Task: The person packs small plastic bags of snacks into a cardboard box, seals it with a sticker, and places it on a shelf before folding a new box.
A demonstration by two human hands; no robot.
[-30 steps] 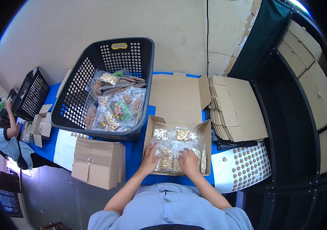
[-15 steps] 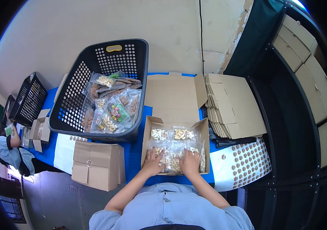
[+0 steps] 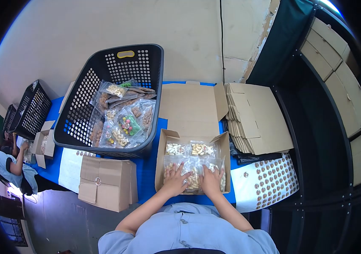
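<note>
Evidently both hands are flattened, palms down, on the packets in the open box, which sits low in the frame, right of centre. The left hand [image 3: 174, 180] has its fingers well spread; the right hand [image 3: 211, 180] lies just beside it, fingers also parted. Neither is closed around anything. Between them they hide much of the lower packets [image 3: 192, 183], while two upper packets [image 3: 203, 149] show plainly behind the fingertips. The open box [image 3: 160, 169] has its lid [image 3: 189, 101] laid back toward the wall.

A big black basket [image 3: 95, 149] of mixed packets fills the upper left of centre, with a closed box [image 3: 108, 180] in front of it. Folded cardboard [image 3: 267, 120] is stacked right of centre, behind a sticker sheet [image 3: 269, 184]. All stand on a blue table [image 3: 145, 180]. At the far left, another person [image 3: 13, 167] reaches toward some packets.
</note>
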